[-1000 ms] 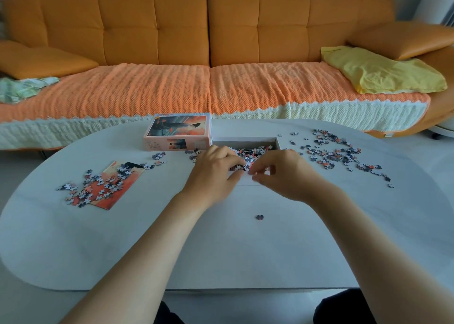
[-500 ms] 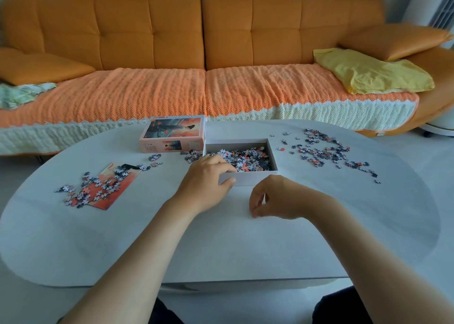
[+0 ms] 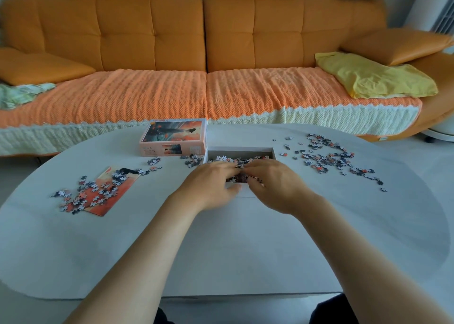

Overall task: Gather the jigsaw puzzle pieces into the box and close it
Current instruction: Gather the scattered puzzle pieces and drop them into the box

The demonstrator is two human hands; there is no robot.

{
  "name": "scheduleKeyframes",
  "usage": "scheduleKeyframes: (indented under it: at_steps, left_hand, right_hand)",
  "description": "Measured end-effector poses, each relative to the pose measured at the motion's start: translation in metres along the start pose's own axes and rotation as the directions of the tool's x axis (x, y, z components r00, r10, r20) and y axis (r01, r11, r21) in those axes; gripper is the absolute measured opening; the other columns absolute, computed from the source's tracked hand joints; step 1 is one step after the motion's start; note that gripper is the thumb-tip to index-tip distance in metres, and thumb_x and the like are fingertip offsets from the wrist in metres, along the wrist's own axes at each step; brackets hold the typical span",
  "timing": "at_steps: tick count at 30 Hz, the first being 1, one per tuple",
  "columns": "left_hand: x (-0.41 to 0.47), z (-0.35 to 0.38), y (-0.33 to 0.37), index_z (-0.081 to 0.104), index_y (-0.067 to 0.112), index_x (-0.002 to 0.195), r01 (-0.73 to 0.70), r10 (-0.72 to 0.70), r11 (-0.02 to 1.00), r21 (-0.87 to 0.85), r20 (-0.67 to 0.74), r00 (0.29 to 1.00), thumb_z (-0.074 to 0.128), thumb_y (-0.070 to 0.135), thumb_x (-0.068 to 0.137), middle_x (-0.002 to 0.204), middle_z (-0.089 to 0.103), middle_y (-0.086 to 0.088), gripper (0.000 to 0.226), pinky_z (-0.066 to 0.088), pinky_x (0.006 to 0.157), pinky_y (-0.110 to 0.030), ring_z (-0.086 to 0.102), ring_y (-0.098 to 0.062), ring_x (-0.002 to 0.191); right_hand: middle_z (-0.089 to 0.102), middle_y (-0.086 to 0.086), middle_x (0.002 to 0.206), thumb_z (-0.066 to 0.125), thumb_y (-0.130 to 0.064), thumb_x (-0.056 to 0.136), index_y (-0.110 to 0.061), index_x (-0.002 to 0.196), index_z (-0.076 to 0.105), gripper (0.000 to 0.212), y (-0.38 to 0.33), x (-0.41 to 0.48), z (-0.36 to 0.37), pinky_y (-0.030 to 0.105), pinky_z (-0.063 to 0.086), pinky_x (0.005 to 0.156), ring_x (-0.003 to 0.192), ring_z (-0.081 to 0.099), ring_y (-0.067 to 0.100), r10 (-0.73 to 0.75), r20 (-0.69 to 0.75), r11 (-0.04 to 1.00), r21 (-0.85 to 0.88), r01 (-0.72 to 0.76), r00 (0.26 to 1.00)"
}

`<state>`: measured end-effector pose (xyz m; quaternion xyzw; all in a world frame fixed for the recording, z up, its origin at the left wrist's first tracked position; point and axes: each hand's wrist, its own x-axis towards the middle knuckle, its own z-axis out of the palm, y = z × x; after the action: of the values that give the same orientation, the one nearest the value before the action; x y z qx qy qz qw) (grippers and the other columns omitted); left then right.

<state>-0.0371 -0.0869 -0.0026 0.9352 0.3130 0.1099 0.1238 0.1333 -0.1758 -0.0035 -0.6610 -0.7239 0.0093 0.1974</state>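
The open white box [image 3: 239,149] sits mid-table and holds many puzzle pieces [image 3: 222,158]. My left hand [image 3: 211,186] is at its near-left corner, thumb on the front wall and fingers over the inside; it is motion-blurred. My right hand [image 3: 272,186] reaches over the near wall with its fingers curled down onto the pieces, and whatever they hold is hidden. The box lid [image 3: 174,136], printed with an orange picture, lies just left of the box. Loose pieces are scattered at the right [image 3: 326,157], and more lie on a picture card [image 3: 98,191] at the left.
A small cluster of pieces [image 3: 192,160] lies between lid and box. The table [image 3: 221,250] is a white oval. Behind it stands an orange sofa [image 3: 204,53] with a yellow cloth [image 3: 375,77].
My right hand left the table in front of the box, where a stray piece lay, and moved over the box's near wall. That piece is gone from the table. My left hand stayed at the box.
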Motion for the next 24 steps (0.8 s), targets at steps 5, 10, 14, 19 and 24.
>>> scheduleKeyframes:
  at_steps: [5,10,14,19,24]
  left_hand:
    - [-0.004,-0.003,-0.011,0.059,0.034,0.131,0.008,-0.017,0.996,-0.091,-0.103,0.995,0.050,0.036,0.094,0.147,0.043,0.017,0.038,0.038,0.107,-0.034,0.046,-0.011,0.129]
    - [-0.010,-0.001,-0.010,0.034,0.029,0.150,0.000,-0.018,0.978,0.211,0.085,0.996,0.041,0.056,0.095,0.160,0.023,0.008,0.062,0.001,0.120,-0.033,0.019,-0.013,0.147]
    - [-0.003,0.001,-0.006,0.018,0.026,0.155,0.057,-0.107,0.962,0.268,0.178,0.978,0.032,0.058,0.096,0.163,0.007,0.004,0.068,-0.005,0.121,-0.044,0.002,-0.013,0.150]
    - [0.004,0.008,-0.004,0.006,0.023,0.156,0.123,-0.169,0.959,0.255,0.166,0.971,0.026,0.050,0.101,0.164,-0.004,0.001,0.064,0.000,0.120,-0.050,-0.006,-0.020,0.150]
    - [0.009,0.007,0.006,-0.003,0.024,0.156,0.152,-0.185,0.954,0.257,0.106,0.977,0.031,0.054,0.098,0.164,-0.008,-0.002,0.073,-0.005,0.119,-0.051,-0.011,-0.023,0.150]
  right_hand:
    - [0.025,-0.012,0.157,0.025,-0.055,0.098,-0.030,0.145,0.040,0.055,-0.003,0.004,0.008,0.054,-0.007,0.118,0.146,0.019,0.006,0.115,0.203,0.981,-0.178,-0.079,0.972]
    - [0.016,-0.005,0.161,0.032,-0.063,0.093,-0.027,0.148,0.034,0.066,-0.003,0.010,0.007,0.045,-0.003,0.121,0.148,0.013,0.011,0.166,0.164,0.971,-0.200,-0.132,0.972]
    - [0.024,-0.010,0.158,0.034,-0.055,0.096,-0.029,0.152,0.026,0.062,-0.007,0.010,0.011,0.034,0.007,0.122,0.146,0.019,0.006,0.106,0.206,0.985,-0.156,-0.074,0.973]
    - [0.028,-0.009,0.156,0.032,-0.057,0.097,-0.032,0.147,0.036,0.056,-0.006,0.011,0.011,0.037,0.011,0.121,0.146,0.019,0.009,0.100,0.145,0.987,-0.141,-0.079,0.984]
    - [0.037,-0.008,0.153,0.050,-0.038,0.097,-0.031,0.137,0.052,0.041,0.009,0.000,-0.008,0.034,0.023,0.118,0.143,0.027,0.008,0.124,0.002,0.988,0.097,-0.123,0.992]
